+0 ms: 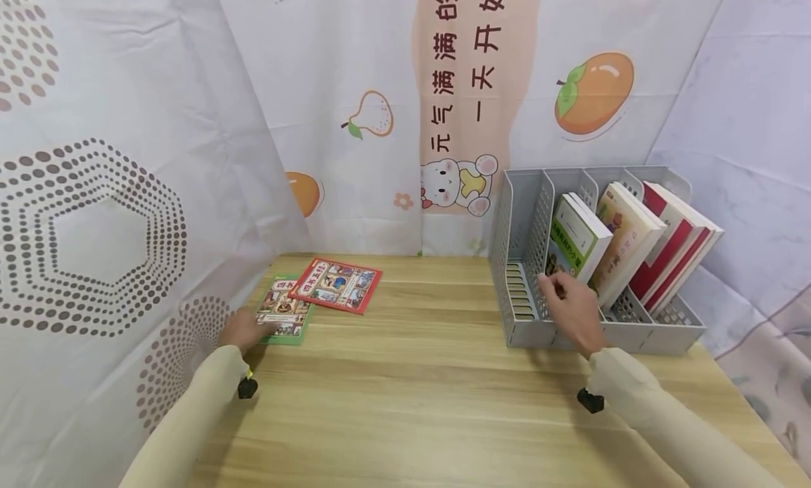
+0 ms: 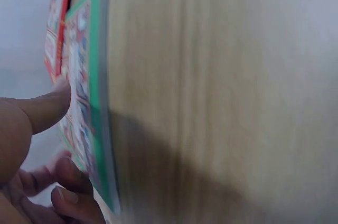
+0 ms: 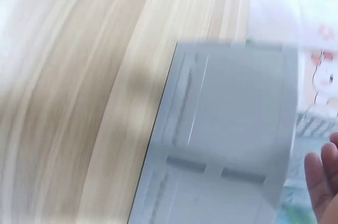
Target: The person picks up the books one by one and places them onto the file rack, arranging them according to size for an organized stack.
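My left hand (image 1: 243,329) is at the near left side of a thin green-bordered book (image 1: 293,330) on the wooden table. In the left wrist view, its thumb (image 2: 45,109) lies over the cover of the book, with the other fingers curled at the lower edge, pinching it. A red-bordered book (image 1: 338,287) overlaps the green one's upper corner. On the right, my right hand (image 1: 575,312) hovers at the front of a grey perforated file rack (image 1: 522,333), fingers loosely bent and holding nothing visible. Close behind it stands a green-and-white book (image 1: 573,231).
Two further groups of books stand leaning in the rack: cream ones (image 1: 624,245) and red-and-white ones (image 1: 671,248). A printed curtain (image 1: 355,44) hangs behind the table (image 1: 405,403), and another cloth (image 1: 114,234) borders it on the left.
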A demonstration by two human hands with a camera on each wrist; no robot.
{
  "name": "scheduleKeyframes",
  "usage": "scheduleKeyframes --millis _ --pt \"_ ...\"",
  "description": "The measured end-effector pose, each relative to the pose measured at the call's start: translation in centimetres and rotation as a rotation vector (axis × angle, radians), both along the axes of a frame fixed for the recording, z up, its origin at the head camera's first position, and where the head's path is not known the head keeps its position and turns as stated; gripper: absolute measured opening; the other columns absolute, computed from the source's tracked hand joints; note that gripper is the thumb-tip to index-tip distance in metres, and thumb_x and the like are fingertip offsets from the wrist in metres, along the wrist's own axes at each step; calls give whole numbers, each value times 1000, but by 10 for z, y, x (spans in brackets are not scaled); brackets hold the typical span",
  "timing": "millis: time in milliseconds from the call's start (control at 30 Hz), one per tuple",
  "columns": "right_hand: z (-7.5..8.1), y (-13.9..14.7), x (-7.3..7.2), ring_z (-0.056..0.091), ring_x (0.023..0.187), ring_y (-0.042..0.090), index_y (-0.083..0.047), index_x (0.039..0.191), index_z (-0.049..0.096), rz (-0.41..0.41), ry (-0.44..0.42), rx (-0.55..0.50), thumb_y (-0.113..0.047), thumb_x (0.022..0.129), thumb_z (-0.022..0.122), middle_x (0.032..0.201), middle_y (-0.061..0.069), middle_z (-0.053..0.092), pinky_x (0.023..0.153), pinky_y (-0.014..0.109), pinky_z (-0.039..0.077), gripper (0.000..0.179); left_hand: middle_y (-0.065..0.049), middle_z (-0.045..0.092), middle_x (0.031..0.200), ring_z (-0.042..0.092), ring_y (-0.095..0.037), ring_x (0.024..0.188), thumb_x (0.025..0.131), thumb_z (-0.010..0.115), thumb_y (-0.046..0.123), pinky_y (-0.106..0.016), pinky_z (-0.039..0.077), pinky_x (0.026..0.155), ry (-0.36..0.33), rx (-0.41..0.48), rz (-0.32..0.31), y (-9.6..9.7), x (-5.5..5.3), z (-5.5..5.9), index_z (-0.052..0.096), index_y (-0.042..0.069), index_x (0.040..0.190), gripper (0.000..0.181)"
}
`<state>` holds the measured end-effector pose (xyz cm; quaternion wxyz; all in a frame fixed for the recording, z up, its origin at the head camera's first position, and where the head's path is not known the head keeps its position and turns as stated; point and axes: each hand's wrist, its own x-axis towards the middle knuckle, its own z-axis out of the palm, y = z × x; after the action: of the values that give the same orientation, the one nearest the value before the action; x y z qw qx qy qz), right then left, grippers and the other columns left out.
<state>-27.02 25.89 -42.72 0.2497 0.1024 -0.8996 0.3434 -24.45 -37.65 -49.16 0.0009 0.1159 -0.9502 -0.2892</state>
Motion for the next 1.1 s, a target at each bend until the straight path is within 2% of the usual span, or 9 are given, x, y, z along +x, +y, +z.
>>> scheduleKeyframes --millis 100,200,267,367,500,633,767,967,1100 --pt "0 -14 4 53 69 19 -10 100 68 104 -52 8 -41 109 49 84 4 62 62 33 42 37 -41 52 124 55 -53 106 88 79 48 -64 49 85 -27 -53 12 -5 3 -2 47 -21 132 88" --pt "-1 -26 8 55 73 19 -13 103 68 187 -99 9 -39 109 51 88 3 63 65 34 44 32 -50 36 136 44 -63 117 88 78 52 -71 45 91 -87 -83 35 -6 3 -3 35 -24 141 102" --pt "-3 -33 10 55 77 18 -15 102 68 219 -115 16 -39 109 52 90 2 63 68 35 45 30 -48 41 129 49 -60 110 88 79 50 -67 48 86 -90 -83 40 -4 1 -3 41 -24 135 95" --pt "-4 -41 13 56 81 18 -15 101 68 248 -123 38 -38 109 53 92 0 63 72 36 46 29 -29 55 93 56 -40 81 89 81 41 -49 52 68 -85 -47 43 0 -3 -1 59 -14 100 60" --pt "-5 -48 15 57 82 17 -15 102 68 276 -147 40 -39 109 53 95 -1 63 74 37 48 29 -5 46 66 44 -20 60 90 81 35 -34 41 53 -101 -30 46 8 -10 5 55 4 70 45" --pt "-7 -54 18 56 79 18 -19 102 68 313 -198 31 -41 109 52 92 -2 62 72 37 48 28 -27 51 87 52 -33 74 91 78 41 -43 48 60 -126 -101 62 15 -13 11 58 -18 103 64" --pt "-11 -60 22 56 78 17 -22 101 68 350 -217 49 -40 108 54 90 -1 64 70 36 48 25 -47 38 113 50 -51 97 90 76 48 -58 51 73 -159 -121 79 10 -11 12 34 -28 135 98" --pt "-14 -65 25 56 78 14 -23 100 69 344 -215 55 -39 107 56 91 -3 65 71 35 48 22 -41 53 117 56 -50 101 87 77 55 -60 51 83 -175 -98 32 -10 -9 1 50 -20 127 90" --pt "-13 -67 26 57 79 14 -20 101 70 351 -209 63 -38 107 57 91 -7 64 71 35 49 23 -38 59 115 61 -47 99 87 79 53 -60 51 88 -229 -57 -31 -15 -4 7 53 -20 124 85"
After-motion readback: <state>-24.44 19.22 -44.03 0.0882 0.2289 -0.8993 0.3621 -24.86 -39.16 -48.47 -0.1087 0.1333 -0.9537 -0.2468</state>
